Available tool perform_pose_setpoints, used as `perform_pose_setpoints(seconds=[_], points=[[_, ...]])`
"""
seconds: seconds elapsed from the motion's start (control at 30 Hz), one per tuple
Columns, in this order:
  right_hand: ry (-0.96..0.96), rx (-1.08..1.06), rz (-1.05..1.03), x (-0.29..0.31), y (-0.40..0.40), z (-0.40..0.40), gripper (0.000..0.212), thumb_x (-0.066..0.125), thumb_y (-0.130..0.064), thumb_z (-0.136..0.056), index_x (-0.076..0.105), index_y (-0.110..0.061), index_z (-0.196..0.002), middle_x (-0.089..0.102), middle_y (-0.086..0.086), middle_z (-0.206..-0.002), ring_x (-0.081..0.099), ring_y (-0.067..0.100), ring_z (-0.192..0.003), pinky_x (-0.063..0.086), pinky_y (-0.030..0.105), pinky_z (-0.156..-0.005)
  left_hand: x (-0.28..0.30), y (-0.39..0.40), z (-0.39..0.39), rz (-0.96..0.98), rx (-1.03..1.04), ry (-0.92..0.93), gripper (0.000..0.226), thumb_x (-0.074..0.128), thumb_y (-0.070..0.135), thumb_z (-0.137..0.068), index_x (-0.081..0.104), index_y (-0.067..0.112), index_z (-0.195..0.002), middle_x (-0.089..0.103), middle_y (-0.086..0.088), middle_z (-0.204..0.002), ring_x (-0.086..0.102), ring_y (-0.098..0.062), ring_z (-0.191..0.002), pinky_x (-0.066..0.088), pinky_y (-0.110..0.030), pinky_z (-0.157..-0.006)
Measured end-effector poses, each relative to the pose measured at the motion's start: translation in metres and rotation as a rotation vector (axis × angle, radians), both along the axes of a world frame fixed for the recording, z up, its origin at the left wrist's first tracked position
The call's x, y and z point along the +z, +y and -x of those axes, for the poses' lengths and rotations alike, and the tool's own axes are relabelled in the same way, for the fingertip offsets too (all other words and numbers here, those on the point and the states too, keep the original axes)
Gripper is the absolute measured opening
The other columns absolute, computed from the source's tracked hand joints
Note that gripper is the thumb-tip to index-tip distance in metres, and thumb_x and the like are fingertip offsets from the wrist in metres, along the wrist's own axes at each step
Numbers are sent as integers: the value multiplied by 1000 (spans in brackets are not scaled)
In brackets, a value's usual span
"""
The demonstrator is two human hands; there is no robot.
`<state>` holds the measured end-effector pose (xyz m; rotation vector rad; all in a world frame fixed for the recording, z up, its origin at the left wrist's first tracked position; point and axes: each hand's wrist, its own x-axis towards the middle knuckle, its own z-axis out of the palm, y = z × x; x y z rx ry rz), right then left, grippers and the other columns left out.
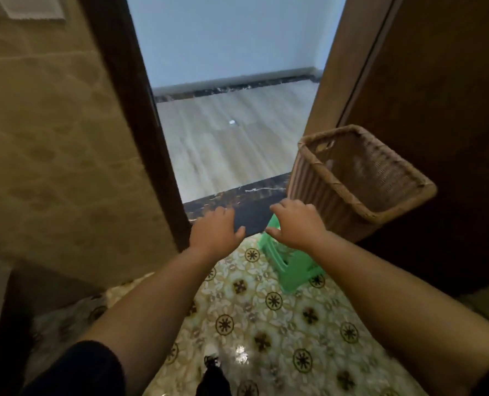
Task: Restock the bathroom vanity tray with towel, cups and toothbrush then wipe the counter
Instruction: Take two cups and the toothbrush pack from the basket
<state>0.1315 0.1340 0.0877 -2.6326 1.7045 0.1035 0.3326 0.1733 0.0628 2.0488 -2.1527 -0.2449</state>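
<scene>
My left hand [215, 227] and right hand [296, 224] reach out at frame centre, both open, fingers loosely curled, holding nothing. Just right of my right hand a wicker basket [360, 178] sits tilted above a green plastic stool [290, 267], seemingly on it; its inside looks empty. It looks light and stiff, so I'd take it by the rim with both hands. The doorway [231, 132] fills the upper centre. I see no towel, cups, toothbrush, tray or counter here; they lie out of view.
</scene>
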Motion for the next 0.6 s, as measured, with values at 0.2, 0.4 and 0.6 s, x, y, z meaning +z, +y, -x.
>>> perform_pose_setpoints(seconds=[0.2, 0.4, 0.6], points=[[15, -171, 28, -1, -38, 109, 55, 53, -57, -84, 51, -21, -126, 55, 7, -124, 52, 31, -113, 43, 46, -89, -8, -69, 113, 86, -183, -4, 51, 48, 55, -89, 55, 19, -125, 61, -8, -121, 60, -29, -105, 47, -43, -81], [36, -280, 25, -1, -94, 182, 54, 52, -56, -87, 49, -21, -127, 53, 7, -125, 51, 30, -114, 43, 47, -89, -8, -149, 192, 101, -324, 56, 40, 50, 51, -89, 55, 17, -110, 61, -8, -110, 59, -30, -101, 51, -45, -79], [-10, -371, 1, 1, -154, 234, 60, 51, -55, -89, 43, -20, -138, 49, 6, -134, 45, 29, -123, 40, 49, -96, -5, -226, 246, 119, -416, 37, 39, 48, 47, -89, 57, 16, -110, 61, -7, -107, 60, -30, -97, 49, -41, -75]])
